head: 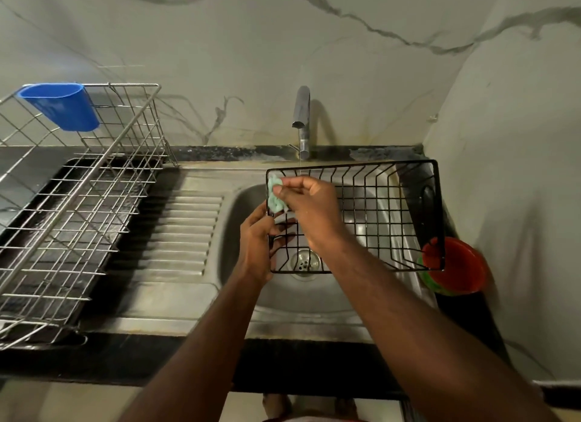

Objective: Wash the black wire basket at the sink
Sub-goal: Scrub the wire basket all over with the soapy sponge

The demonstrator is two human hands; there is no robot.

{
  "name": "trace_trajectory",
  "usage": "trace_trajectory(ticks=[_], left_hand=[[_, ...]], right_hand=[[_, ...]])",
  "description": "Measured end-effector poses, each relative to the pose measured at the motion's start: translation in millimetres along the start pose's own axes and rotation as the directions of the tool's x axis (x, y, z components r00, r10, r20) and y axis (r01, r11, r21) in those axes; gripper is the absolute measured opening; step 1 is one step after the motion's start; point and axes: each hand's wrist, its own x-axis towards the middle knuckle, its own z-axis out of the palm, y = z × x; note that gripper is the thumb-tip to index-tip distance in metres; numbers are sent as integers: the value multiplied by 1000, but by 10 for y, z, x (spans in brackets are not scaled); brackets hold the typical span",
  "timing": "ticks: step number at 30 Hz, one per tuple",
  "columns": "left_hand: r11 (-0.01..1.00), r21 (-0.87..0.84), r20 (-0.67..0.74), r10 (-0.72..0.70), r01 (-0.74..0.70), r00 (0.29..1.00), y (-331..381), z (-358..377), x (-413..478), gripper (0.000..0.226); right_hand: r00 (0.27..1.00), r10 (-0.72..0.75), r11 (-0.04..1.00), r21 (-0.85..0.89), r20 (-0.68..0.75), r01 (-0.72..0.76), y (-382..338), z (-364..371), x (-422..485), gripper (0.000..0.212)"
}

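The black wire basket (390, 201) is held over the steel sink (242, 208), open side toward me, below the tap (301, 120), which runs a thin stream of water. My left hand (256, 242) grips the basket's left rim. My right hand (309, 206) pinches a pale green scrub cloth (274, 192) against the basket's upper left corner.
A steel dish rack (72, 208) with a blue plastic cup holder (63, 105) stands on the left counter over a black tray. The ribbed drainboard (185, 233) lies between rack and sink. A red bowl (456, 264) stacked on a green one sits at the sink's right, by the wall.
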Motion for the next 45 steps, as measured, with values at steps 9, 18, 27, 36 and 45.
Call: trace_trajectory(ticks=[9,18,27,36,45], left_hand=[[991,-132,92,47,-35,995,58,108,-20,48],[997,-64,48,49,-46,998,-72,-4,59,61],[989,-150,67,27,-16,997,-45,36,60,53],[968,-241,124,100,-68,987,75,48,103,55],[974,-213,106,100,-76,989,62,45,111,52]], right_hand=[[983,-161,970,-199,-93,140,34,62,89,15],[969,-241,630,-749,63,205,56,-43,185,13],[966,-231,526,-820,117,225,31,-75,196,17],[983,-44,954,-286,177,94,-151,-4,-12,22],[996,-23,883,-466,91,63,-50,-98,109,43]])
